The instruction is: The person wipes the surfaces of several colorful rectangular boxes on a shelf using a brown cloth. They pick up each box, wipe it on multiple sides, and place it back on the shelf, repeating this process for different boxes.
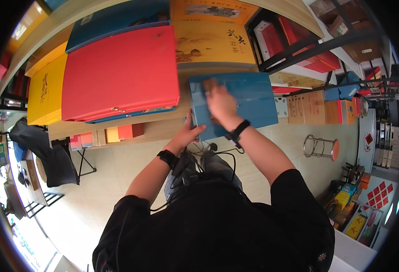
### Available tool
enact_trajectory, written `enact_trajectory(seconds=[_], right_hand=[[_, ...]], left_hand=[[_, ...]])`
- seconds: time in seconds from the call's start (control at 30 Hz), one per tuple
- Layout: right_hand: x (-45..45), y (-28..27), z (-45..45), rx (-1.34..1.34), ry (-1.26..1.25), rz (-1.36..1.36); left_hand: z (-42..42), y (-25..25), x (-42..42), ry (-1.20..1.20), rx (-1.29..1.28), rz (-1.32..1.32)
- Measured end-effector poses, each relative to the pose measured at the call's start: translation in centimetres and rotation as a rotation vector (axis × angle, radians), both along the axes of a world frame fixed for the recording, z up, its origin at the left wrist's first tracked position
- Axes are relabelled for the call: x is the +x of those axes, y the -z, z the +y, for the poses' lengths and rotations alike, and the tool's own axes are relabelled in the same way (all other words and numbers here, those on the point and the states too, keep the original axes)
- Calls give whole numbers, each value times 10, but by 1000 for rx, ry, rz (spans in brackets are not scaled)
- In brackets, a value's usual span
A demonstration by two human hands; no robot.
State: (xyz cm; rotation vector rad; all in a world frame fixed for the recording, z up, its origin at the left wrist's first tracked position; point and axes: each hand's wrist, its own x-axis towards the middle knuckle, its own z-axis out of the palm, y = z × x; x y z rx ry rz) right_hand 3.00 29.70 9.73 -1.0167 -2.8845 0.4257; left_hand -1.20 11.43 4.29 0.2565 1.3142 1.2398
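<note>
A blue gift box [253,102] lies partly on the wooden shelf, its near end reaching out in front of me. At its near left corner is my left hand [185,136], with the thumb on the top edge and a finger along the side. My right hand [222,103] presses on the lid's left part and is blurred. A brown thing that looks like a cloth [209,84] shows beyond its fingers, and most of it is hidden under the palm. Left of the blue box, a large red gift box [121,71] rests on another blue box [131,116].
Yellow boxes [46,88] stand at the left, and an orange-yellow tea box [216,42] is behind. Black metal shelf posts [298,56] rise at the right. Loose black cables [234,161] hang at my waist. A round stool [321,148] stands on the floor at right.
</note>
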Motion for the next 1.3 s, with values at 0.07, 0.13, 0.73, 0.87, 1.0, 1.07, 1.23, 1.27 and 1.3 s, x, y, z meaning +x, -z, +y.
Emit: enact_trajectory(seconds=[0.07, 0.13, 0.73, 0.87, 1.0, 1.07, 1.23, 1.27, 1.3], right_hand=[[-12, 6, -20, 27, -125, 45], [-14, 3, -15, 35, -195, -4], [95, 13, 219, 150, 457, -90], [105, 10, 191, 149, 406, -109], [79, 8, 117, 7, 241, -1], [65, 4, 75, -21, 31, -17], [61, 4, 108, -27, 74, 48], [65, 8, 132, -25, 139, 62], [70, 17, 162, 51, 185, 25]], left_hand=[[0, -3, -1, 21, -31, 27], [1, -4, 0, 22, -52, 30], [4, 12, 15, -65, -7, 114], [5, 13, 13, -39, -43, 106], [6, 12, 9, -12, -55, 75], [6, 11, 12, -12, -65, 82], [0, 14, 8, -12, -40, 110], [-1, 17, 8, -7, -50, 113], [-1, 18, 8, 1, -57, 117]])
